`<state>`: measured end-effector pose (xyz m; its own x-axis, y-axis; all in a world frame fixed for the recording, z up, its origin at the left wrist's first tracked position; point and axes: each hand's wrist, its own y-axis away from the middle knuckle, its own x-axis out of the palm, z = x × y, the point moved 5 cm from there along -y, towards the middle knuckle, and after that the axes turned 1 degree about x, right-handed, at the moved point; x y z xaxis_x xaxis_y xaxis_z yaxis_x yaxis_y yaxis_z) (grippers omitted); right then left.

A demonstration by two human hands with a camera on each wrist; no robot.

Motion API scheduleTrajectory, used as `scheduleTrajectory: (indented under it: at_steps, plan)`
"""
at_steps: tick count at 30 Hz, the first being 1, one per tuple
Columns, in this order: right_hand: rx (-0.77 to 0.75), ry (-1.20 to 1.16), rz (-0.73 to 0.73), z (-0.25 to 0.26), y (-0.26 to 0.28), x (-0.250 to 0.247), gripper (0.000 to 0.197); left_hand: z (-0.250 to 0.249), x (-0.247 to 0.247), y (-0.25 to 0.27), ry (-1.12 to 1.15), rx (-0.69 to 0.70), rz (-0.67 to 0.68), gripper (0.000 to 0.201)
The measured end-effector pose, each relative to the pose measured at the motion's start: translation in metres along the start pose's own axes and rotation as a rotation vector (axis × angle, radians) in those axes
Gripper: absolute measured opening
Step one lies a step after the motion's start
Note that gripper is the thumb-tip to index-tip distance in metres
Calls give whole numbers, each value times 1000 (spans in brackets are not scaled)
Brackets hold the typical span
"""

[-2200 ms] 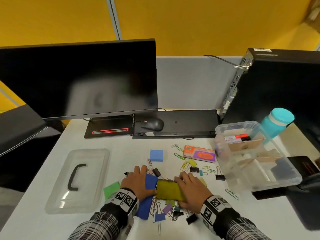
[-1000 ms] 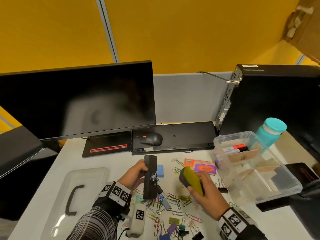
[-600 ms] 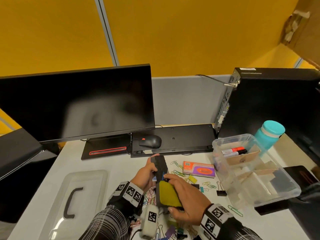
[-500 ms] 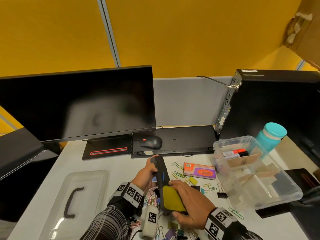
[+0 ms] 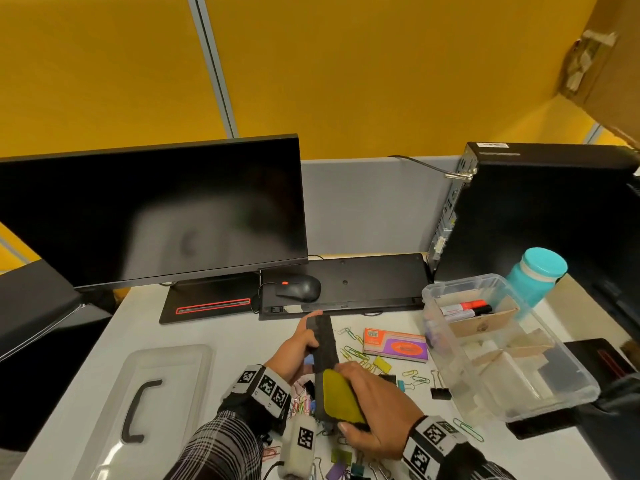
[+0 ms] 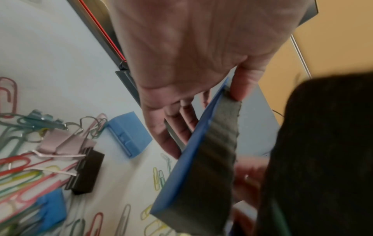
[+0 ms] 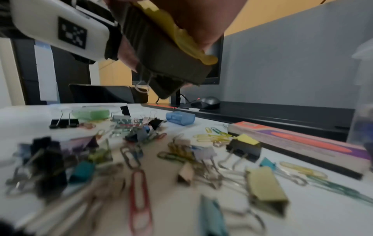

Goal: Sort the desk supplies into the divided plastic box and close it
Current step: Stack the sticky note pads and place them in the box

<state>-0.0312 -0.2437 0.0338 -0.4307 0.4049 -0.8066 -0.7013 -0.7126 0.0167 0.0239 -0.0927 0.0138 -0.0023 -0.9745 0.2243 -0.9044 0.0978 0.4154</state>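
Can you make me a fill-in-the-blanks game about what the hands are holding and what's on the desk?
1. The right hand holds the eraser with the ____ back.
2. The left hand holds the eraser with the ____ back.
3. The box lid lies on the table with its ____ handle facing up.
4. The red and black markers lie inside the clear ____.

Missing words: yellow, blue, black, box

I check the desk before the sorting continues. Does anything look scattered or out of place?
Yes. Paper clips and binder clips lie loose across the desk instead of in the box, whose lid lies apart.
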Motion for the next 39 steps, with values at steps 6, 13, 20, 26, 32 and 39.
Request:
scheduleTrajectory:
  at_steps: [6,13,20,26,32,39]
  plan:
    - [216,29,55,-29,16,3,75,-6,-22,5,-50,1,-9,54]
    - [718,-944,-242,-62,12,-8,47,5,-24,12,-63,-17,-23,49]
    - [683,-1012,-301,-61,-8,-17,48,8,-6,16,-47,-12,5,57]
    - [615,-1074,-297,-42,-24,-8,28,7,13,22,94,-10,44,56]
    - [574,-963,-381,-33,-39,-7,17,-1,20,23,120,3,59,54]
    - [509,-619,-347,-29,-43,-8,14,6,11,27,90,-13,73,49]
